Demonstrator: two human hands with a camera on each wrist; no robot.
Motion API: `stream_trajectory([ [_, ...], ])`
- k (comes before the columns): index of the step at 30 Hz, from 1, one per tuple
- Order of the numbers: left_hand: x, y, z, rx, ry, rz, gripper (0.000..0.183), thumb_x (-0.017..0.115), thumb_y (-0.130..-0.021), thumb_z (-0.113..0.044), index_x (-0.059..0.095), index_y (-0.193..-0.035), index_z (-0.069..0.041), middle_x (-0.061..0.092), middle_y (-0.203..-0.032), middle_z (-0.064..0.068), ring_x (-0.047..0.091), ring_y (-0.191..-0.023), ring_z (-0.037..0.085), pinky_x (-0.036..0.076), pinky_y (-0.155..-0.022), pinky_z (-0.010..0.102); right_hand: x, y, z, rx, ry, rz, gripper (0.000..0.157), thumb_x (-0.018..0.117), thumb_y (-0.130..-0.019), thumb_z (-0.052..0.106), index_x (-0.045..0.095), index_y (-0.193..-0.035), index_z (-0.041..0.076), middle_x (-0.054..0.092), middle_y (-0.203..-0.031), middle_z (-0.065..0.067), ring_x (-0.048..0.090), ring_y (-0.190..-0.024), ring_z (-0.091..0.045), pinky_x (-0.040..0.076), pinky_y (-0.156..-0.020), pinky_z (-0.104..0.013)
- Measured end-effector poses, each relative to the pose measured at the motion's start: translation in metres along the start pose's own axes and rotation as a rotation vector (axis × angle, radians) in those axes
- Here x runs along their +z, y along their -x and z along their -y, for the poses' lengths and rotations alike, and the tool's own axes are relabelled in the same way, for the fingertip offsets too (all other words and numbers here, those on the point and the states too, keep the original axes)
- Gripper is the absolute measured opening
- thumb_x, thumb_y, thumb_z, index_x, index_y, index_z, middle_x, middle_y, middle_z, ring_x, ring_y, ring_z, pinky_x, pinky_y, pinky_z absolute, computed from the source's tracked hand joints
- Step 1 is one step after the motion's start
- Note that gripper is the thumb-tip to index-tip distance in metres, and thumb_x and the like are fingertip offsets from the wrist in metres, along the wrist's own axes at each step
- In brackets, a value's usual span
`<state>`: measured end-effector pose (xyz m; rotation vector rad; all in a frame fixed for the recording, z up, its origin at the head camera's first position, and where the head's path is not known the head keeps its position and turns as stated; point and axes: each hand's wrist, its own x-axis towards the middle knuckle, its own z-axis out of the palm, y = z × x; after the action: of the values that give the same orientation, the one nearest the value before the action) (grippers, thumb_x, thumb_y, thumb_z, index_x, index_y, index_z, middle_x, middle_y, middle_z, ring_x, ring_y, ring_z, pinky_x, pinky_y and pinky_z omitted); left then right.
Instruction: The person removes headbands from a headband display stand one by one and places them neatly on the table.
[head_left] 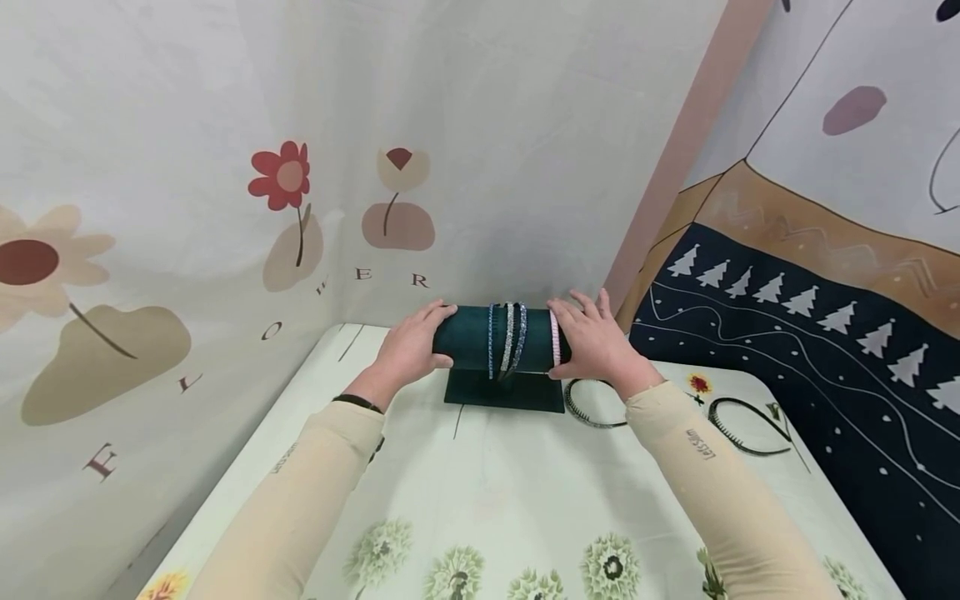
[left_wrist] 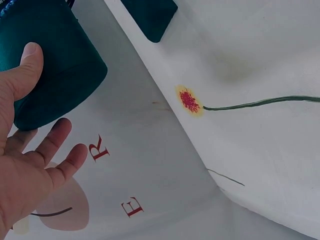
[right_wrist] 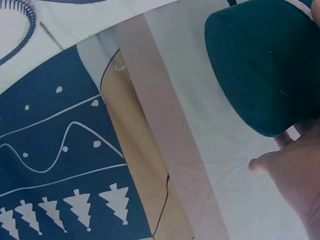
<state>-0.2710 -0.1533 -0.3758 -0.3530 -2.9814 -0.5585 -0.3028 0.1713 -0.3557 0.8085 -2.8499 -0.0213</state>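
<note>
A dark green velvet headband stand [head_left: 463, 340] lies across the table as a horizontal roll on a flat base [head_left: 502, 395]. Around its middle sit a thin blue headband [head_left: 491, 342], a silver sparkly headband [head_left: 508, 335] and a blue sparkly headband [head_left: 521, 333]. My left hand [head_left: 408, 346] holds the roll's left end, thumb in front and fingers behind. At the right end a pink headband [head_left: 555, 336] goes round the roll, and my right hand [head_left: 596, 340] grips it, fingers above and thumb below. The right wrist view shows the roll's bare end [right_wrist: 260, 70] beside the fingers.
A dark toothed headband [head_left: 592, 423] lies on the table just right of the base. Another toothed headband [head_left: 750, 450] is farther right, near the table edge. Printed fabric walls [head_left: 480, 125] rise behind the flowered tablecloth [head_left: 487, 483].
</note>
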Motion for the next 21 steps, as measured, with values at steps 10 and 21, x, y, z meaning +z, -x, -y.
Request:
stream_trajectory([
  [10,0.0,-0.001,0.002,0.007,0.0,0.001,0.093,0.085,-0.094,-0.029,0.032,-0.169,-0.022,0.024,-0.179,0.01,0.037,-0.159,0.042,0.038,-0.125,0.065,-0.001,0.011,-0.013,0.023,-0.033,-0.014,0.123,0.097,-0.072,0.053,0.032,-0.167,0.009,0.043,-0.17,-0.015,0.02,-0.164,-0.042,0.002,-0.132,-0.074],
  [21,0.0,0.0,0.001,0.011,-0.004,-0.002,0.092,0.085,-0.094,-0.029,0.032,-0.169,-0.021,0.025,-0.179,0.011,0.036,-0.16,0.041,0.038,-0.126,0.065,0.004,0.02,-0.026,0.042,-0.135,-0.037,0.121,0.1,-0.071,0.042,0.032,-0.166,0.008,0.044,-0.168,-0.017,0.019,-0.163,-0.044,0.003,-0.131,-0.076],
])
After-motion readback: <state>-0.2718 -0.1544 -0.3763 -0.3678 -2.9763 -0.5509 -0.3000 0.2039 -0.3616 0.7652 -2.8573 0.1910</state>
